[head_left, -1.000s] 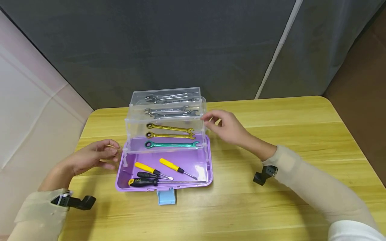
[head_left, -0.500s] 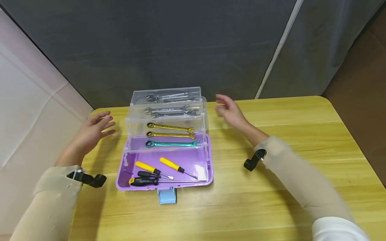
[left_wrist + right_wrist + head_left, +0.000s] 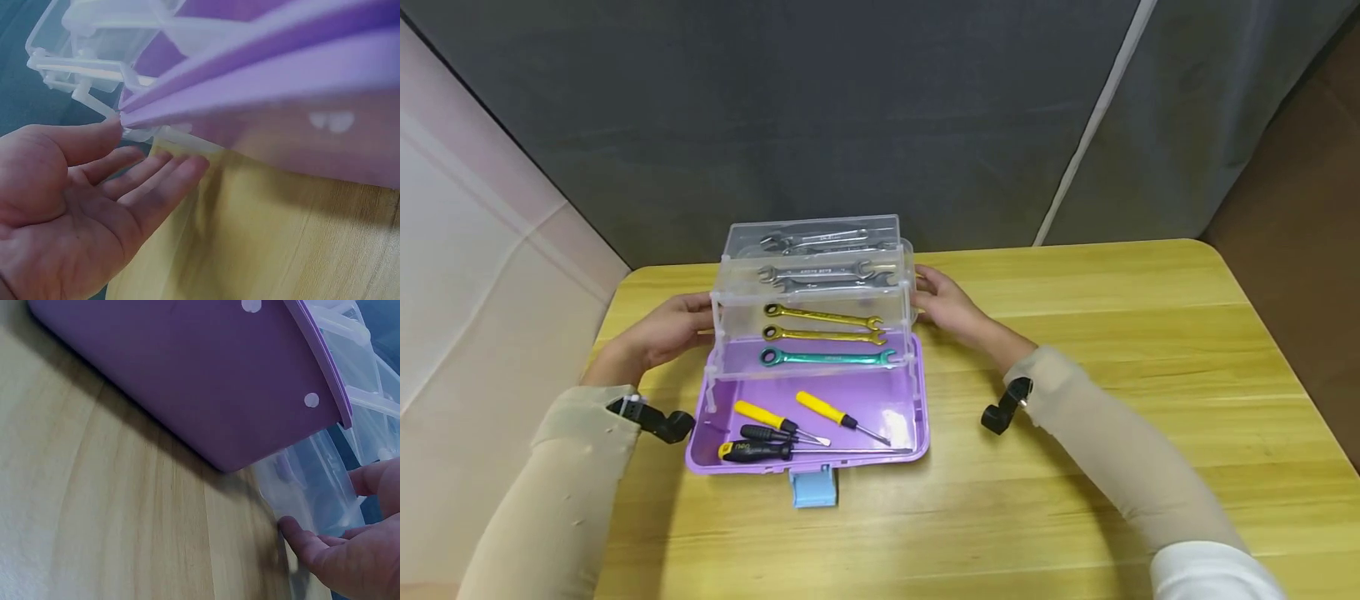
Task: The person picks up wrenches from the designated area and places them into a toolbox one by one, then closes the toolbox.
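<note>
A purple toolbox [image 3: 865,417] stands with its clear tiered trays [image 3: 737,300] raised toward the back. Its translucent lid [image 3: 306,481] hangs behind. My left hand [image 3: 673,329] is at the rear left side; in the left wrist view its thumb reaches the purple rim's corner and its fingers extend loosely below. On the other side, my right hand [image 3: 951,308] has its fingertips at the lid's edge, fingers spread around it. Silver wrenches [image 3: 820,271], gold wrenches [image 3: 827,337] and a green wrench [image 3: 827,358] lie in the trays. Several screwdrivers [image 3: 760,452] lie in the base.
A light blue latch [image 3: 812,487] hangs from the toolbox's front. The wooden table [image 3: 1112,317] extends widely to the right. A dark curtain [image 3: 850,108] rises behind the table, and a pale sheet [image 3: 490,250] hangs at the left.
My left hand has moved up from the box's left side, then rightward to its rear. My right hand has left the tray's edge, moved back, then come in to the lid.
</note>
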Action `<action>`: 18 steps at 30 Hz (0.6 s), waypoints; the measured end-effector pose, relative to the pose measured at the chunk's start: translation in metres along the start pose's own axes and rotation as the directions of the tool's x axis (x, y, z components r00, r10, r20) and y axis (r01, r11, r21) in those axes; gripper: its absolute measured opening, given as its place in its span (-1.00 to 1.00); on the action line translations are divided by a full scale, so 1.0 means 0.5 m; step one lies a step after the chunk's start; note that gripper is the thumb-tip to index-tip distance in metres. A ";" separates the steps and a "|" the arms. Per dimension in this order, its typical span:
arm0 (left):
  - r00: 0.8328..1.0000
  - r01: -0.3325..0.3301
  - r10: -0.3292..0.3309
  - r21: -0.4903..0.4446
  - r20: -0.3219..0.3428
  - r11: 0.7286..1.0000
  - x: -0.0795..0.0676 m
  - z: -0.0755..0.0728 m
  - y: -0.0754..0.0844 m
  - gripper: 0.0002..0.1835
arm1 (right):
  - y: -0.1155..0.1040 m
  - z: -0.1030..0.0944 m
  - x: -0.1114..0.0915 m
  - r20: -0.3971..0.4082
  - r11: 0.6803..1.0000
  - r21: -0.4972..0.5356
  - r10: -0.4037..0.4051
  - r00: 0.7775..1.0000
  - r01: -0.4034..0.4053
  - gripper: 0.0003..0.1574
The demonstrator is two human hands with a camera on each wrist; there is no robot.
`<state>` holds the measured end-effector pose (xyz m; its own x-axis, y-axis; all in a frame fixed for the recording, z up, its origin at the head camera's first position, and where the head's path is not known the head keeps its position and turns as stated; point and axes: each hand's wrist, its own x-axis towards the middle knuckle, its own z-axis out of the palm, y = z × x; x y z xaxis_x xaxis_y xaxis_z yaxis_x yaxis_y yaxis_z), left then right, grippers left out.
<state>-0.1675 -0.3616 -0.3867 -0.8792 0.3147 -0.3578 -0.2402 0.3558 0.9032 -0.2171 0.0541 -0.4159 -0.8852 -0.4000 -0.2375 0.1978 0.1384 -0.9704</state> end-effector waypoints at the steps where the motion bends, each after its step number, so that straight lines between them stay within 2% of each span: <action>1: 1.000 0.004 -0.004 0.006 0.004 1.000 0.000 0.002 0.001 -0.47 | 0.001 0.001 0.000 0.007 1.000 0.005 -0.006 1.000 0.006 -0.20; 9: 1.000 0.022 -0.022 0.016 0.011 1.000 0.001 0.003 0.002 -0.52 | 0.005 -0.005 0.004 0.035 0.998 0.066 -0.009 0.999 0.006 -0.23; 15: 1.000 0.019 -0.018 -0.056 0.025 0.998 -0.001 -0.001 -0.002 -0.72 | 0.007 -0.007 0.005 0.044 0.988 0.152 -0.009 0.999 0.002 -0.22; 18: 0.999 0.024 -0.021 -0.095 0.029 0.995 -0.002 -0.001 -0.002 -0.67 | 0.007 -0.006 0.004 0.033 0.987 0.160 -0.011 0.999 0.006 -0.20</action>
<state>-0.1665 -0.3629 -0.3872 -0.8614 0.3329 -0.3837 -0.2991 0.2781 0.9128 -0.2192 0.0563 -0.4199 -0.8732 -0.4309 -0.2276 0.2573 -0.0110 -0.9663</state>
